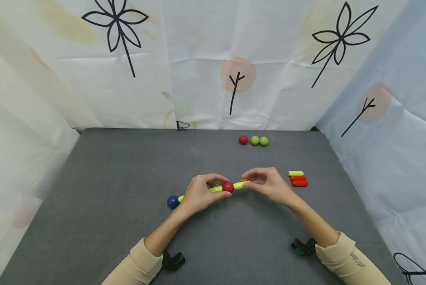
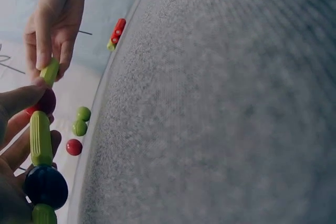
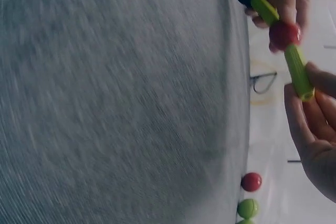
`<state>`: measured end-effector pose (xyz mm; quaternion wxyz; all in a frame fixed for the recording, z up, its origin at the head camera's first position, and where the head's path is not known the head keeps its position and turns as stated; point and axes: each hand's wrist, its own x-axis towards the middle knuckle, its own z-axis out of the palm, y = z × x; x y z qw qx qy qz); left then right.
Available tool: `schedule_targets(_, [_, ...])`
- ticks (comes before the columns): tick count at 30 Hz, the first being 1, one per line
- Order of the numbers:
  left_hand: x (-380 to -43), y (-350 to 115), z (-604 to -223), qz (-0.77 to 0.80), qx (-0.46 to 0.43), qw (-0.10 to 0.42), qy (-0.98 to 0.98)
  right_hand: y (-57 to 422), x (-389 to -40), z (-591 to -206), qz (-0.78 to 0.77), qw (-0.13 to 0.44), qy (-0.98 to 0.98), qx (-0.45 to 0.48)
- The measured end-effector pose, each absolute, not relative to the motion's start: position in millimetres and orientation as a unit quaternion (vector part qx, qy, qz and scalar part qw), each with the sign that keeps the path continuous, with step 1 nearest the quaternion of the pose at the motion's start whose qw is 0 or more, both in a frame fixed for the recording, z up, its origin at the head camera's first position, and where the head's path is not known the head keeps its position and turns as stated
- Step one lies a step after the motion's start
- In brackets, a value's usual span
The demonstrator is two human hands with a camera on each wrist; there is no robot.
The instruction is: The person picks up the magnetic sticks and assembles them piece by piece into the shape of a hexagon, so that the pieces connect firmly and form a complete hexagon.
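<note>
Both hands hold up a chain of balls and ribbed yellow-green rods above the grey table. My left hand [image 1: 200, 193] pinches its red ball [image 1: 228, 187] between thumb and fingers. The rod [image 1: 239, 185] at the chain's right end meets that ball, and my right hand [image 1: 269, 186] pinches its outer end. Another rod [image 2: 41, 137] joins the red ball to a dark blue ball [image 2: 46, 186], which the left hand hides in the head view. A blue ball [image 1: 173, 202] forms the left end, past the left hand.
At the table's back edge lie a loose red ball [image 1: 243, 139] and two green balls [image 1: 254, 140]. Right of the right hand, a yellow-green rod [image 1: 296, 173] lies beside two red rods [image 1: 300, 183]. Printed cloth walls [image 1: 198, 79] enclose the table's back and sides.
</note>
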<state>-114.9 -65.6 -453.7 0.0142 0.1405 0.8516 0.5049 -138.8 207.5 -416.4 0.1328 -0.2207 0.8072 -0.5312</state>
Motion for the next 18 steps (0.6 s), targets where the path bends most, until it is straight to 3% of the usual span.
schedule_targets(18, [-114.0, -57.3, -454.4, 0.511, 0.157, -0.005, 0.845, 183.6, -131.9, -421.7, -0.543, 0.122, 0.803, -0.214])
